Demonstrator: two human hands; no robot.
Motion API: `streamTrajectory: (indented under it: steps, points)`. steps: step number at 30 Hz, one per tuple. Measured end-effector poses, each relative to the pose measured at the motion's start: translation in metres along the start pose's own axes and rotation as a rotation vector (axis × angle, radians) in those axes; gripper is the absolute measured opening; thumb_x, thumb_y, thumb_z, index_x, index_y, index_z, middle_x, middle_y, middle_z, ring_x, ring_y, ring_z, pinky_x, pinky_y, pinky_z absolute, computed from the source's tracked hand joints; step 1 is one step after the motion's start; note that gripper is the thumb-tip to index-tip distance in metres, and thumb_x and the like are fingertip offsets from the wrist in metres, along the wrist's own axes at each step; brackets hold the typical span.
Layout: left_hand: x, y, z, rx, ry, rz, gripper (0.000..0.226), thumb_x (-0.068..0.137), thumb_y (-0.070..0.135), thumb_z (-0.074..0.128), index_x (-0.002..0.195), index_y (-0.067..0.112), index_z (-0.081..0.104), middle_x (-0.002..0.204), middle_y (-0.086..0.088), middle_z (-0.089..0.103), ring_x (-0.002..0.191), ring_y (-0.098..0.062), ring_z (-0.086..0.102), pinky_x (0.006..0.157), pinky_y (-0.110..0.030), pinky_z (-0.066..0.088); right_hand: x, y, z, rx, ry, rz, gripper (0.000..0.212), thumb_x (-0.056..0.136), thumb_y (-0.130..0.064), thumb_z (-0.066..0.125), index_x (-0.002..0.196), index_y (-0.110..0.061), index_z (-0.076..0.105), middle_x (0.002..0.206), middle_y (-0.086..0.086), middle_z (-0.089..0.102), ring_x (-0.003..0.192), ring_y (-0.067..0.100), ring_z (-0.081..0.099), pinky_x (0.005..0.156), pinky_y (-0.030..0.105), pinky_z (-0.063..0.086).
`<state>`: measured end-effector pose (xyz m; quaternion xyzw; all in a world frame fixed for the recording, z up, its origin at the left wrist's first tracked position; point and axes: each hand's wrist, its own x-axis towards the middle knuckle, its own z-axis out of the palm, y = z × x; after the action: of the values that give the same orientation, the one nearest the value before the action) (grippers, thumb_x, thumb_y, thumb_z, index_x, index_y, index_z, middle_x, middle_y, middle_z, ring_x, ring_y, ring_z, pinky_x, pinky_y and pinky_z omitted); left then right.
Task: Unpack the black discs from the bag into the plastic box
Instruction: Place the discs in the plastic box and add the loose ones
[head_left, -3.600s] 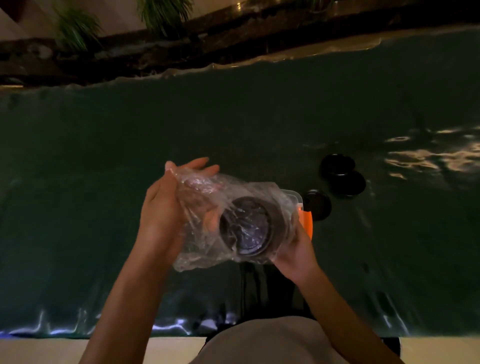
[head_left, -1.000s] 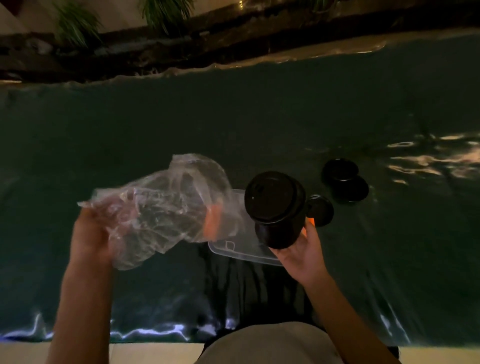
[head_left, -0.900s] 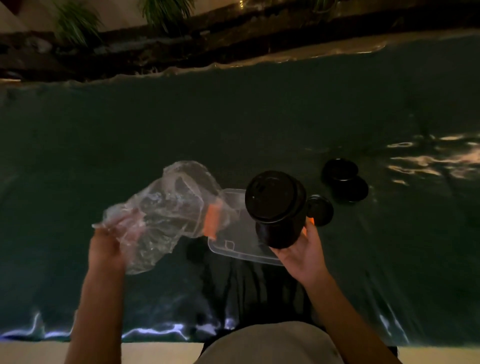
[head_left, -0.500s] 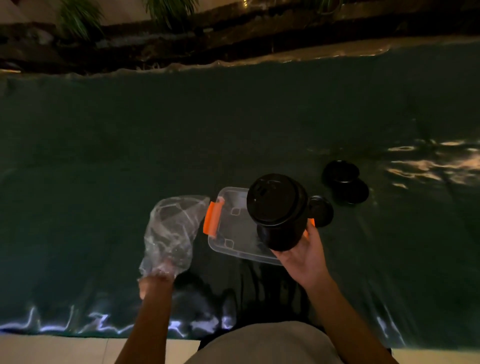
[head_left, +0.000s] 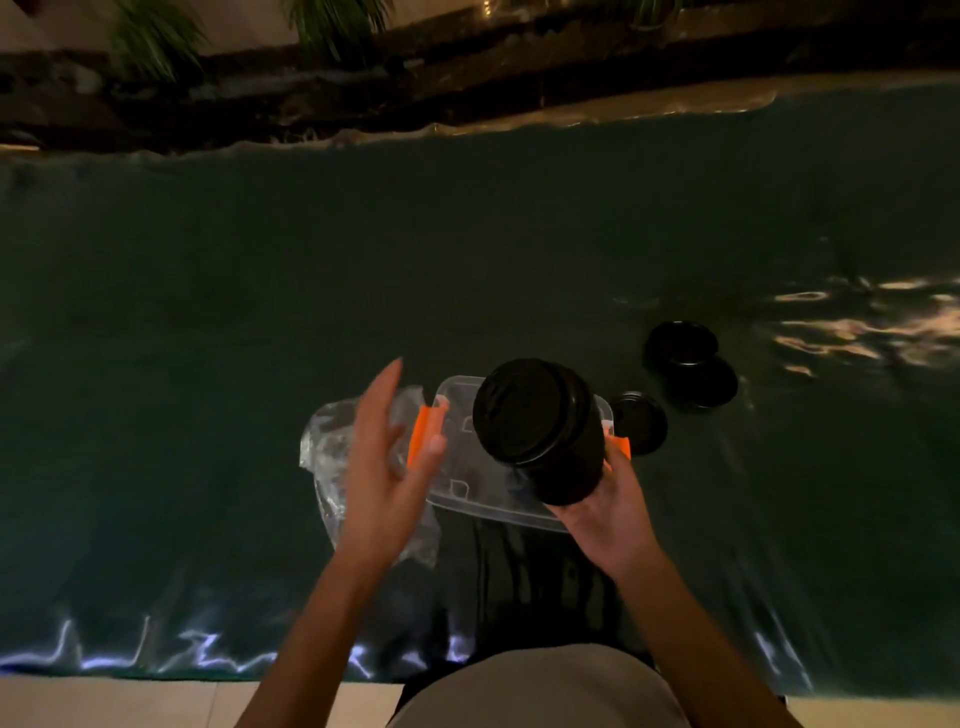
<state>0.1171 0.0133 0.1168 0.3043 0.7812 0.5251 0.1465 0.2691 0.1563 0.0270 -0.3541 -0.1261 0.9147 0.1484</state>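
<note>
— Right hand (head_left: 602, 512) first: you've got it cupped under a stack of black discs (head_left: 540, 431), fingers wrapped round the lower end, with the stack tilted so its round top face points up at you.

— And your left hand (head_left: 384, 467)?

— Spread wide, fingers apart, palm turned toward the stack and holding nothing. It hangs just left of the discs, with a gap between your fingertips and the stack.

— Where's the plastic box (head_left: 457, 499) in all this?

— Right beneath both your hands, clear, with orange clips (head_left: 418, 436) at its left and right ends. It sits on the dark green cloth (head_left: 467, 260) close to the near edge, about the middle of that edge. Your stack is held above the box's right half; whether it touches the box, I can't tell.

— The bag (head_left: 332, 457)?

— Lying crumpled on the cloth, tucked against the box's left end, partly under your left palm.

— Anything else out there?

— A single black disc (head_left: 641, 423) lies flat just beside the box's right clip, close to your right fingertips. Farther right, toward the cloth's right edge, two more black discs (head_left: 691, 364) overlap each other. Beyond the cloth's far edge there's a dark ledge with green plants (head_left: 150, 36).
</note>
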Motion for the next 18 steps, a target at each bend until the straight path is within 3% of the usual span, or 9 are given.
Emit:
streamTrajectory:
  steps: [4,7,9,13,18]
  points:
    - [0.015,0.041,0.025,0.042,-0.24,0.163,0.086,0.07,0.07,0.057,0.143,0.045,0.017,0.156,0.014,0.017,0.144,-0.007,0.017,0.111,-0.034,0.03,-0.003,-0.001,0.003,-0.106,-0.003,-0.055,0.054,0.072,-0.045,0.062,0.119,-0.018,0.063,0.124,0.012,0.064,0.115,0.029,0.06,0.093,0.046,0.048]
    - [0.016,0.046,0.034,0.177,-0.322,0.217,0.089,0.067,0.065,0.063,0.142,0.046,0.02,0.157,0.011,0.014,0.143,-0.006,0.018,0.113,-0.04,0.031,-0.006,-0.005,0.005,-0.142,0.004,-0.06,0.044,0.08,-0.043,0.053,0.115,-0.02,0.066,0.119,0.009,0.068,0.111,0.024,0.063,0.092,0.041,0.048]
    - [0.014,0.043,0.036,0.224,-0.337,0.228,0.079,0.072,0.056,0.064,0.14,0.046,0.025,0.156,0.011,0.019,0.14,-0.005,0.023,0.113,-0.041,0.032,-0.007,-0.007,0.004,-0.161,0.028,-0.063,0.042,0.079,-0.041,0.055,0.114,-0.02,0.067,0.118,0.01,0.069,0.11,0.024,0.064,0.089,0.04,0.05]
    - [0.012,0.036,0.036,0.316,-0.328,0.22,0.065,0.075,0.056,0.058,0.135,0.041,0.037,0.145,0.014,0.031,0.131,0.0,0.028,0.107,-0.021,0.025,-0.01,-0.012,0.005,-0.25,0.028,-0.098,0.035,0.075,-0.039,0.062,0.104,-0.023,0.071,0.111,0.009,0.072,0.105,0.022,0.067,0.077,0.034,0.057]
    - [0.014,0.024,0.038,0.27,-0.285,0.086,0.057,0.076,0.054,0.054,0.126,0.026,0.052,0.134,0.007,0.046,0.124,-0.012,0.043,0.106,-0.041,0.038,-0.009,-0.015,0.012,-0.518,0.182,-0.211,0.016,0.081,-0.037,0.063,0.094,-0.032,0.071,0.103,0.005,0.073,0.097,0.019,0.069,0.078,0.033,0.053]
